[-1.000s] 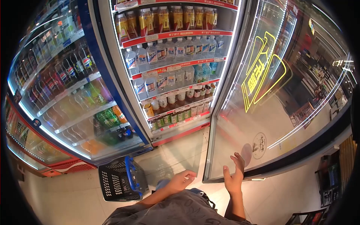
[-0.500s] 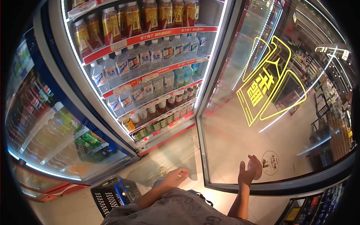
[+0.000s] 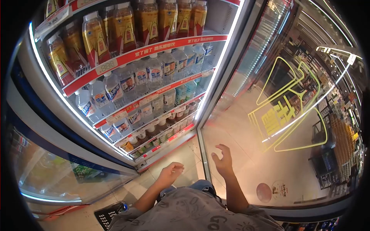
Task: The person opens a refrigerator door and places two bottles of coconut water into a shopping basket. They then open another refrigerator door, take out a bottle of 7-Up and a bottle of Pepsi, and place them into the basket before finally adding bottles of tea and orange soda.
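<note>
My left hand is held out low in front of the drinks cooler, fingers loosely bent and a little apart, with nothing in it. My right hand is raised beside the inner side of the glass door, thumb and fingers spread, also holding nothing. Ahead, the lit cooler stands open. Its upper shelf bears several amber drink bottles with red and yellow labels. Below them is a row of clear bottles with blue-and-white labels. Lower shelves carry more bottles and small cups or cans.
A dark shopping basket with a blue part sits on the floor at my lower left. Another glass-fronted cooler stands to the left. The open door, with yellow lettering, spans my right side.
My view has moved nearer the shelves. My right hand has moved left, away from the door's outer edge, with its fingers spread. The basket now shows lower and only partly.
</note>
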`<action>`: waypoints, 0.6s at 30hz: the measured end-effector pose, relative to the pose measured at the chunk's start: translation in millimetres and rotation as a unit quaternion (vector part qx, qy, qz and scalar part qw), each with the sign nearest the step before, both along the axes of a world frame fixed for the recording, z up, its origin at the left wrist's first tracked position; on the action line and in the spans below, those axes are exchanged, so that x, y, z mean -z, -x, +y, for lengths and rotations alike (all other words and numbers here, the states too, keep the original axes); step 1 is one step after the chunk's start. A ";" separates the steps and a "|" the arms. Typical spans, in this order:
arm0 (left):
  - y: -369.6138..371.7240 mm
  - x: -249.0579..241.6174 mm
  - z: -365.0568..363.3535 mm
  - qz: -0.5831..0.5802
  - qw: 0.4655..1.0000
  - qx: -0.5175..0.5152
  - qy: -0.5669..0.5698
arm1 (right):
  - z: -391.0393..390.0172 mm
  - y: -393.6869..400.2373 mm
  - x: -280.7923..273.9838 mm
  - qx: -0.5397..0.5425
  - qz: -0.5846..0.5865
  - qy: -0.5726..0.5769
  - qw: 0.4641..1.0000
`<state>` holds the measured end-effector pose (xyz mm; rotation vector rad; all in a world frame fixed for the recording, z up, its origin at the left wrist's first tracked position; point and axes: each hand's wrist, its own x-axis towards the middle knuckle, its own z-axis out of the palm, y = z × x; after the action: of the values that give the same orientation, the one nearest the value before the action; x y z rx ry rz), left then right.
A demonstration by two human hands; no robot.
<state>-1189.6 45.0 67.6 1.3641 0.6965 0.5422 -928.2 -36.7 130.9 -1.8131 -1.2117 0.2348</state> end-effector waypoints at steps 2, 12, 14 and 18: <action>-4.0 -2.1 8.7 -0.012 0.999 -0.034 0.004 | 34.9 7.5 -1.4 -0.075 -0.005 -0.012 0.997; -23.5 -11.6 0.5 -0.040 0.974 -0.211 0.069 | 177.5 2.1 -25.1 -0.235 -0.002 -0.106 0.966; -26.4 -9.5 -4.4 -0.045 0.969 -0.232 0.078 | 196.3 2.6 -30.8 -0.262 0.017 -0.125 0.957; -23.2 -3.9 -6.8 -0.059 0.949 -0.298 0.090 | 218.8 7.3 -39.7 -0.288 0.051 -0.098 0.951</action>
<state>-1166.4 38.2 71.5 0.9287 1.0396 1.0033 -935.4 182.2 170.6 -1.2271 -1.6059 0.5097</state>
